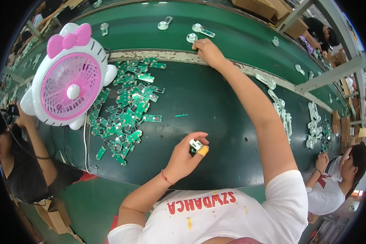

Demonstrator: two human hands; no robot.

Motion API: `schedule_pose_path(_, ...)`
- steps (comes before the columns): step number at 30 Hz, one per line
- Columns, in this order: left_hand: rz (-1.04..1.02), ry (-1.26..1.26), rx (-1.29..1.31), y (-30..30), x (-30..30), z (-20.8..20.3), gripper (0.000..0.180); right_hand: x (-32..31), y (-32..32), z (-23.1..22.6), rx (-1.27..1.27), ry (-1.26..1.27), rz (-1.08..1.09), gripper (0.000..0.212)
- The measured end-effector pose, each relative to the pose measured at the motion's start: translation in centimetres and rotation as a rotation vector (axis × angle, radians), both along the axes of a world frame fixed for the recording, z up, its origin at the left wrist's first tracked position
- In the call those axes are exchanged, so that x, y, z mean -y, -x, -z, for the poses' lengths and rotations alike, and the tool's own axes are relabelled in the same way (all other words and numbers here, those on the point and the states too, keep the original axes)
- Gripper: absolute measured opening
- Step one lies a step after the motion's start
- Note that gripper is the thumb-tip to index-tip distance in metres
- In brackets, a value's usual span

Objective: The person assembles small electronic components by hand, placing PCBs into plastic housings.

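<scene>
Right of the pink-and-white fan, the left hand grasps a small white plastic part while the right hand, its grip unclear, touches a round white housing, apparently picking or placing it, which next calls for a sure pinch or clean release; contents of the cardboard box below the fan cannot be told.

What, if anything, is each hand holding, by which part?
Left hand: small white part, lower end at yellow-wrapped thumb. Right hand: at near edge of round white piece; grip unclear.
</scene>
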State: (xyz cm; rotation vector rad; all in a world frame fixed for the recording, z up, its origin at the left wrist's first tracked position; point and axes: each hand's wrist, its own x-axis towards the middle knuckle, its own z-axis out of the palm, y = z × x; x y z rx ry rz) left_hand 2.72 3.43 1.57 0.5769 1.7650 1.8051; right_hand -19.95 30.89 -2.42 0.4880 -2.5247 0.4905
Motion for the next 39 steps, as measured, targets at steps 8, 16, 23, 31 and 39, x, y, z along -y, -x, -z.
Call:
schedule_pose_path(8,-0.023,-0.050,-0.035,-0.3,0.3,0.3,0.037,-13.0,-7.3,0.0,0.134,-0.178,0.153,0.024)
schedule_pose_path(16,0.015,-0.524,0.463,0.8,1.2,-0.1,0.060,3.1,-15.1,-8.2,0.029,0.261,0.079,0.017)
schedule_pose_path(23,0.081,-0.469,0.324,-1.4,1.4,-0.7,0.078,13.4,-27.5,-10.3,0.424,0.528,-0.206,0.025)
schedule_pose_path(31,0.088,-0.396,-0.010,-4.1,3.2,-0.1,0.087,14.1,-31.4,-5.1,0.664,1.401,-0.109,0.014)
schedule_pose_path(39,-0.412,0.871,-1.114,5.0,12.4,1.2,0.033,12.6,-32.1,-4.1,0.728,1.484,-0.025,0.007)
